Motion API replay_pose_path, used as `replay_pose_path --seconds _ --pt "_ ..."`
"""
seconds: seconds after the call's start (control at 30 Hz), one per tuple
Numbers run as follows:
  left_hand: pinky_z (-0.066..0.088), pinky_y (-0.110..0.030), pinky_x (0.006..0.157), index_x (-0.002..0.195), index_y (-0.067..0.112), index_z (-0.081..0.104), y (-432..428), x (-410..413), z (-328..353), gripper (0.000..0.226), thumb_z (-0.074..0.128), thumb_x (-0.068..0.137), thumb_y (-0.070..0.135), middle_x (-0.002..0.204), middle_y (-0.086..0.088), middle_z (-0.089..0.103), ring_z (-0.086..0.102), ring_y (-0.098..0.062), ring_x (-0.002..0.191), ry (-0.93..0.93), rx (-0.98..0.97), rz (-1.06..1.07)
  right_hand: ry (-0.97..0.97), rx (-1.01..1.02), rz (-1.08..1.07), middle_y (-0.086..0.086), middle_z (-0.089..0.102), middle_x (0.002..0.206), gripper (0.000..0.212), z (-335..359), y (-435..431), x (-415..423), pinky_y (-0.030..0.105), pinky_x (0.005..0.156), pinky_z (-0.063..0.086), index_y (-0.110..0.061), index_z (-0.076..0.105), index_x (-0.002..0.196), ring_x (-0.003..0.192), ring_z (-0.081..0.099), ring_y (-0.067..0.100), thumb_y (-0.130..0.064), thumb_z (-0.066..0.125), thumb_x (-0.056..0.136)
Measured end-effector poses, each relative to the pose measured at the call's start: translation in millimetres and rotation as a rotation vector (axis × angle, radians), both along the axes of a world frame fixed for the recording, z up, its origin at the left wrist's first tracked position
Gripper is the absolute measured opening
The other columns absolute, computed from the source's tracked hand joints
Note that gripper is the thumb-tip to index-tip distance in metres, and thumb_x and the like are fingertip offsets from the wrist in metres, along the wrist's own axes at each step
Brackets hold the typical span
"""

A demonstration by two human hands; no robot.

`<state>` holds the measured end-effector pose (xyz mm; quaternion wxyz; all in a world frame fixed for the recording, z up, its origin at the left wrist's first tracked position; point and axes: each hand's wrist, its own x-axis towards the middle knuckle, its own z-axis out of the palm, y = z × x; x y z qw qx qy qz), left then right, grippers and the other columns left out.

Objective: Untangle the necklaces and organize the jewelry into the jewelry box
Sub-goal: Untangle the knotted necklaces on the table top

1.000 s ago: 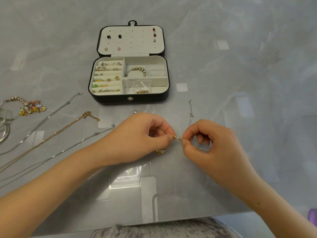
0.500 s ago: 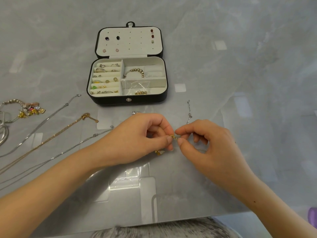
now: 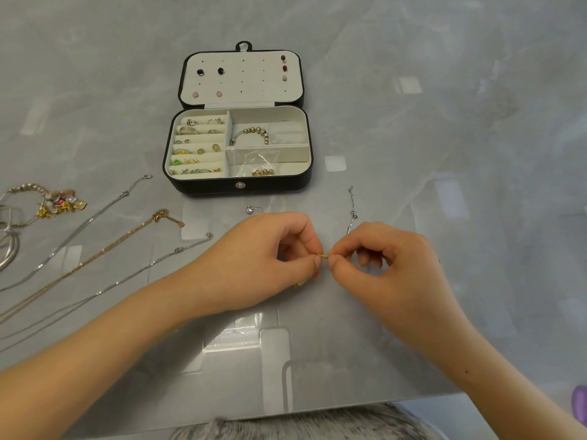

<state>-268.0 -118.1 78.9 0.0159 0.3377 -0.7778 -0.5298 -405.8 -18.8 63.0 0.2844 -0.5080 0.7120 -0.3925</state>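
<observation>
Left hand (image 3: 254,262): thumb and forefinger curled, pinching 1 end of a small gold piece (image 3: 323,256). Right hand (image 3: 390,268): the same pinch on the other end, other fingers tucked under. The fingertips of the 2 hands nearly meet. The piece spans the gap just above the table (image 3: 444,154), its long axis running left to right. It is too small to tell whether it is a clasp, link or knot. Another gold bit (image 3: 298,284) shows under the left palm; I cannot tell whether it joins the pinched piece.

Outward: a short silver chain (image 3: 352,211) runs from behind the right knuckles toward the far side, long axis front to back, near end hidden. A small stone pendant (image 3: 249,210) lies loose just beyond the left hand.

Jewelry box (image 3: 238,185): open, ahead of the left hand, a little left of the pinch, well apart from both hands. The left hand is nearer. The ring rolls on its left side are filled, and a beaded bracelet (image 3: 251,134) lies in the back right compartment.

Far left: 3 necklaces lie side by side, apart and slanting: silver necklace (image 3: 95,214), gold necklace (image 3: 127,235), thin silver necklace (image 3: 152,265). Past them is a charm cluster (image 3: 60,201).

Judgement: the hands look to be working a fastening or snag. Once it is freed, the piece goes forward and slightly left, an easy reach for the left hand.
</observation>
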Motion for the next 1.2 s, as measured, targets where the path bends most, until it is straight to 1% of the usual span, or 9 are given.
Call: replay_pose_path --seconds 0.1,0.2,0.3,0.43,0.6,0.73,0.83,1.0,1.2 --pt "0.051 -0.034 0.074 0.078 0.021 0.064 0.2 0.5 0.9 0.006 0.065 0.08 0.016 0.072 0.005 0.068 0.064 -0.011 0.07 -0.012 -0.058 -0.002 -0.243 0.079 -0.074 0.007 0.057 0.057 0.008 0.8 -0.9 0.0 0.016 0.052 0.036 -0.018 0.069 0.063 0.054 0.044 0.004 -0.014 0.069 0.07" --pt "0.051 -0.034 0.074 0.076 0.022 0.065 1.4 -0.1 1.8 0.007 0.065 0.078 0.015 0.071 0.005 0.068 0.064 -0.012 0.07 -0.022 -0.047 0.006 -0.401 0.151 -0.128 0.016 0.062 0.063 0.012 1.9 -1.6 -1.1 0.026 0.057 0.04 -0.014 0.07 0.064 0.058 0.049 0.013 -0.006 0.066 0.071" --pt "0.051 -0.036 0.075 0.076 0.021 0.065 0.9 -0.8 2.5 0.008 0.064 0.079 0.014 0.069 0.004 0.067 0.063 -0.015 0.069 -0.018 -0.021 -0.001 -0.51 0.22 -0.102 0.009 0.063 0.059 0.01 7.4 -3.0 -3.2 0.016 0.055 0.04 -0.01 0.069 0.06 0.054 0.051 0.005 -0.009 0.061 0.066" --pt "0.05 -0.036 0.074 0.077 0.02 0.065 -0.1 -0.1 3.0 0.007 0.063 0.082 0.015 0.067 0.0 0.064 0.06 -0.019 0.069 0.04 -0.005 -0.018 -0.504 0.279 -0.042 0.008 0.065 0.06 0.014 13.1 -4.7 -5.4 0.014 0.052 0.036 -0.006 0.068 0.059 0.048 0.046 0.002 -0.012 0.056 0.064" --pt "0.045 -0.015 0.066 0.074 0.026 0.066 -0.3 0.5 2.9 0.009 0.063 0.08 0.021 0.071 0.011 0.062 0.056 -0.006 0.069 0.053 -0.102 -0.038 -0.48 0.282 -0.02 0.009 0.066 0.062 0.014 14.1 -5.1 -5.0 0.016 0.053 0.036 -0.007 0.068 0.061 0.048 0.045 0.003 -0.013 0.058 0.067" --pt "0.045 -0.019 0.065 0.072 0.025 0.067 -0.9 0.6 3.1 0.01 0.064 0.081 0.02 0.068 0.007 0.064 0.056 -0.006 0.068 0.066 -0.081 -0.004 -0.487 0.285 0.02 0.005 0.068 0.063 0.016 13.5 -4.1 -6.2 0.015 0.06 0.043 -0.013 0.069 0.061 0.057 0.056 0.003 -0.01 0.059 0.074" --pt "0.046 -0.022 0.067 0.073 0.025 0.067 -1.9 1.7 2.4 0.01 0.065 0.083 0.024 0.068 0.003 0.065 0.057 -0.006 0.068 0.067 -0.072 -0.007 -0.405 0.265 0.061 0.012 0.067 0.069 0.011 12.4 -2.1 -6.4 0.028 0.064 0.045 -0.016 0.07 0.066 0.063 0.056 0.014 -0.02 0.062 0.072" --pt "0.045 -0.018 0.065 0.072 0.025 0.068 -0.7 1.1 5.0 0.01 0.065 0.08 0.021 0.069 0.008 0.065 0.056 -0.002 0.067 0.055 -0.084 0.026 -0.084 0.169 0.112 0.006 0.053 0.056 0.011 10.6 -2.9 -7.8 0.018 0.052 0.038 -0.023 0.066 0.061 0.051 0.042 0.007 -0.021 0.067 0.072" --pt "0.045 -0.013 0.064 0.071 0.024 0.069 -1.0 1.4 4.9 0.011 0.067 0.079 0.017 0.067 0.013 0.064 0.057 0.0 0.066 0.06 -0.074 0.037 0.227 0.03 0.181 -0.004 0.052 0.055 0.008 8.0 -6.4 -7.7 0.019 0.056 0.038 -0.021 0.062 0.06 0.062 0.048 0.013 -0.024 0.058 0.067"
